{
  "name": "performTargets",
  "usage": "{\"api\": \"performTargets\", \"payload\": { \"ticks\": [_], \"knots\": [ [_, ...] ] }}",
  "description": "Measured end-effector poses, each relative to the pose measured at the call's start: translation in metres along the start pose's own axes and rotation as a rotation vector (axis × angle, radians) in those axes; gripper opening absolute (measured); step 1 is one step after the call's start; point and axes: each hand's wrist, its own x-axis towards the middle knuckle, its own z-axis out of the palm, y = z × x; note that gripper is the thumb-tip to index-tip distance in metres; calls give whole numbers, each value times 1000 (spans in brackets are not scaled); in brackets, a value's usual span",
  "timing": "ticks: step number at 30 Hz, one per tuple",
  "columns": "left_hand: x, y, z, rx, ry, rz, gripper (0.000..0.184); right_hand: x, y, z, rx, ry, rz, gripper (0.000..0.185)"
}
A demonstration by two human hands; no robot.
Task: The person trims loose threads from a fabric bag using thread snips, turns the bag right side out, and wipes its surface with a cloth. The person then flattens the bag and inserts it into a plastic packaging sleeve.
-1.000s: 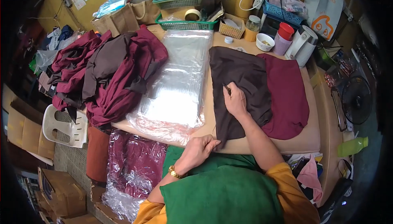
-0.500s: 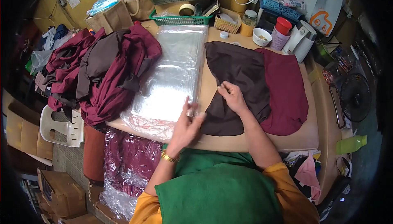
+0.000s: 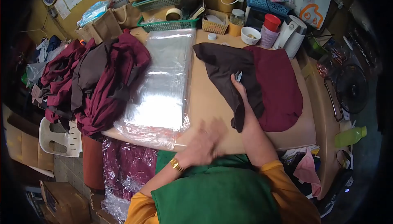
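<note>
A dark brown and maroon cloth piece (image 3: 279, 88) lies folded on the padded table, its brown part (image 3: 225, 62) on the left. My right hand (image 3: 240, 90) is over the brown part, partly covered by a folded-up edge of it. From beside its thumb sticks a small pointed metal tool, apparently thread snips (image 3: 239, 76); its other fingers are hidden. My left hand (image 3: 204, 144), smeared by motion, hovers over the table's front edge, left of the cloth and apart from it; a gold watch is on its wrist.
A stack of clear plastic bags (image 3: 163, 76) lies left of the cloth, beside a heap of maroon and brown garments (image 3: 102, 76). Along the back stand green baskets (image 3: 168, 25), a jar (image 3: 236, 21), a white bowl (image 3: 250, 36), a red cup (image 3: 272, 21) and a kettle (image 3: 290, 37).
My left hand has moved right and nearer my body. My right hand has gone further onto the cloth, and the brown part's left edge is now folded back over. The view has shifted slightly.
</note>
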Motion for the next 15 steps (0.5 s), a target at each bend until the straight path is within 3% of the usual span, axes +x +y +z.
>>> {"api": "performTargets", "payload": {
  "ticks": [1, 2, 4, 6, 7, 9, 10, 11, 12, 15],
  "knots": [
    [-3, -5, -12, -447, -236, 271, 29, 0, -3, 2, -9, -10, -8, 30],
    [-4, -7, -12, -777, -471, 303, 33, -5, -1, 0, -6, -2, -12, 30],
    [-6, -13, -11, -1416, -1026, 107, 42, -34, -18, 25, -69, -1, -116, 32],
    [-3, -16, -7, -1180, -403, -677, 38, -39, -9, 39, -403, 99, -497, 31],
    [0, -12, 8, -1330, -50, -646, 33, -47, -6, 52, -489, 116, -600, 32],
    [3, -10, 0, -1143, -114, -691, 30, -72, -2, 84, -654, 153, -774, 35],
    [7, -7, -6, -956, -176, -730, 30, -78, -3, 87, -744, 95, -695, 36],
    [-6, -9, 13, -938, -42, -650, 33, -78, 0, 88, -778, 116, -725, 36],
    [-9, -8, 4, -934, -38, -653, 33, -77, 1, 89, -810, 139, -756, 36],
    [-21, -16, -41, -808, -205, -583, 34, -73, -5, 84, -831, 175, -751, 36]
  ]
}}
